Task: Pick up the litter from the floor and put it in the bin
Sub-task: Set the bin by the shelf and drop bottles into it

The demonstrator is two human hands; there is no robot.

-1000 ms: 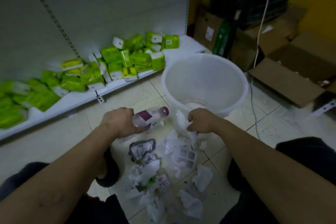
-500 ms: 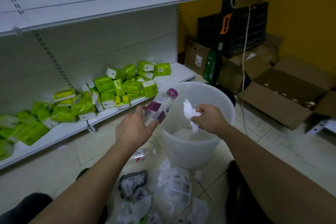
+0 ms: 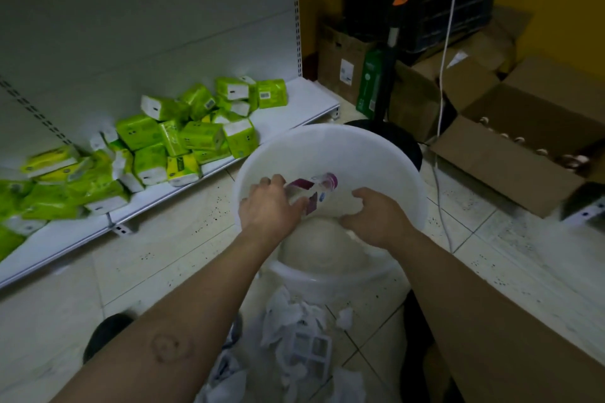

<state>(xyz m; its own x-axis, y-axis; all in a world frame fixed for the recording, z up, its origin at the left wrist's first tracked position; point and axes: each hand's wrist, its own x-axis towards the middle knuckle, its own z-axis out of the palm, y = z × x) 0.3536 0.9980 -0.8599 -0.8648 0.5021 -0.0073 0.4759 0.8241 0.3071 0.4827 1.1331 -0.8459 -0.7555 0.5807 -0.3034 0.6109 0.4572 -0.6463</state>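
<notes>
A white plastic bin (image 3: 406,170) stands on the tiled floor in front of me. Both my hands are over its mouth. My left hand (image 3: 266,208) holds the base of a clear plastic bottle (image 3: 309,186) with a purple cap and purple label, lying tilted inside the rim and blurred. My right hand (image 3: 376,217) hovers over the bin with curled, spread fingers and nothing visible in them. A heap of white paper litter and wrappers (image 3: 294,340) lies on the floor just below the bin, between my forearms.
A low white shelf (image 3: 304,98) at the left carries several green tissue packs (image 3: 203,134). Open cardboard boxes (image 3: 510,157), a black crate and a fan stand with a white cable (image 3: 442,127) crowd the right and back. My knees flank the litter.
Both hands moved from the floor litter up over the bin's mouth. The white tissue that my right hand held is gone from it. The bottle now lies inside the rim.
</notes>
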